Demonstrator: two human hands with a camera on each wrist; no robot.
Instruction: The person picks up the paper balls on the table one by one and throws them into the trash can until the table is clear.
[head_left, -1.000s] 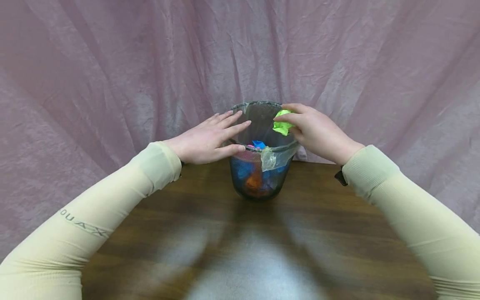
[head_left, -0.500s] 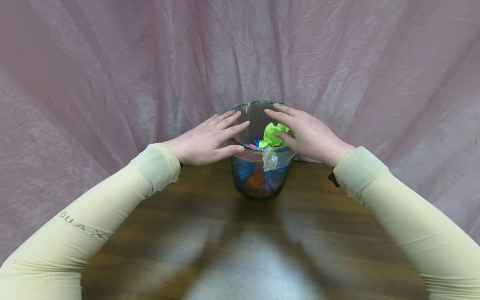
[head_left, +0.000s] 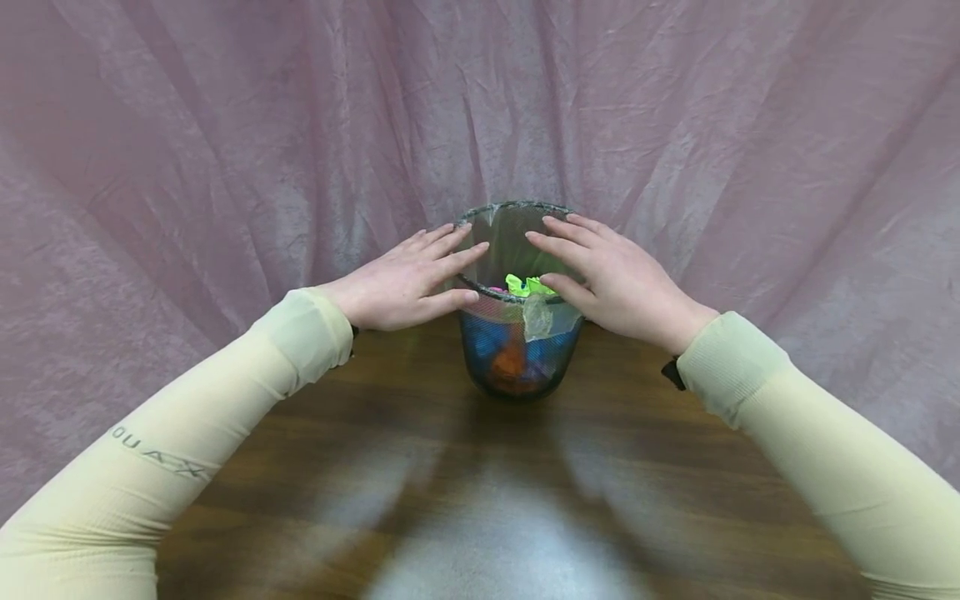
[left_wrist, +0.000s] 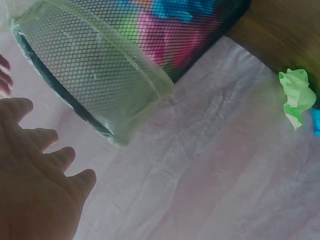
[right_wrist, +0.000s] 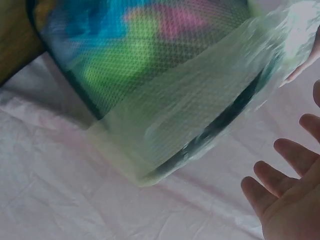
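A dark mesh wastebasket [head_left: 468, 333] stands upright on the table, with a clear plastic liner [head_left: 538, 318] folded over its rim. Inside it, crumpled green paper [head_left: 527, 285] lies on top of pink, blue and orange pieces seen through the mesh. My left hand [head_left: 405, 279] is at the left of the rim, fingers extended and spread, holding nothing. On the opposite side, my right hand [head_left: 626, 283] has its fingers spread over the right of the rim, also holding nothing. Whether either hand touches the rim cannot be told.
A wooden table [head_left: 480, 500] lies in front of the wastebasket, and a pink curtain [head_left: 225, 125] hangs behind. In the left wrist view, a crumpled green paper [left_wrist: 297, 95] lies outside the wastebasket, with a blue piece [left_wrist: 316, 121] at the frame's edge.
The right hand has let go of the green paper, which has dropped into the wastebasket, and its fingers have spread. The left hand has shifted slightly left.
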